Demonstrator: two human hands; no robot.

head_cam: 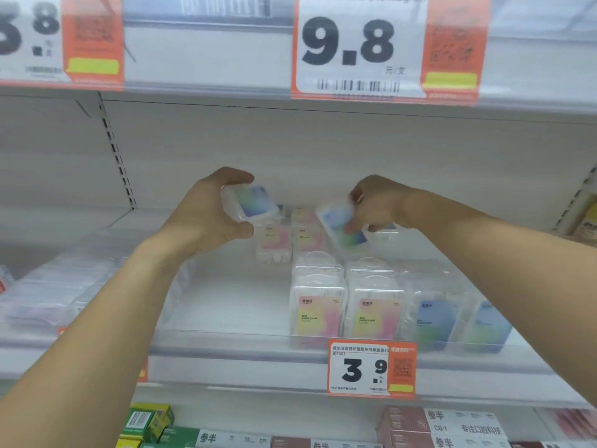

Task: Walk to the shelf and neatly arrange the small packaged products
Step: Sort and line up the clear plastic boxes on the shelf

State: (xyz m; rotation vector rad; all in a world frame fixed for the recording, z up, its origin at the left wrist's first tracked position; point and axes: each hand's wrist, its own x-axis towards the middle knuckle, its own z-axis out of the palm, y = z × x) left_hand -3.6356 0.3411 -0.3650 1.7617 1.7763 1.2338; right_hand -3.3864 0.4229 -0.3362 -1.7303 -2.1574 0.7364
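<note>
The left hand (206, 208) has thumb and fingers curled round a small clear-plastic pack with a blue-green label (250, 202), lifted above the shelf deck (232, 305) and tilted toward the camera. The right hand (376, 202) pinches a second blue-green pack (342, 226), also tilted and blurred, just above the back of the display. Below and between the hands sit pink-and-yellow packs (277, 242) at the rear, some leaning. In front, two pink-and-yellow packs (319, 313) stand upright just beside two blue-green packs (452, 321), all behind the clear front rail (245, 337) and above the 3.9 price tag (371, 368). To do this step well, each held pack probably wants turning upright with its label facing out before it goes down, and setting behind the blue-green row on the right rather than among the pink ones, so the colours stay in their own lanes. Lowering one hand at a time seems wise, since the light boxes at the back look easy to knock over. The bare stretch of deck on the left could take a fresh row if the right lane is full.
</note>
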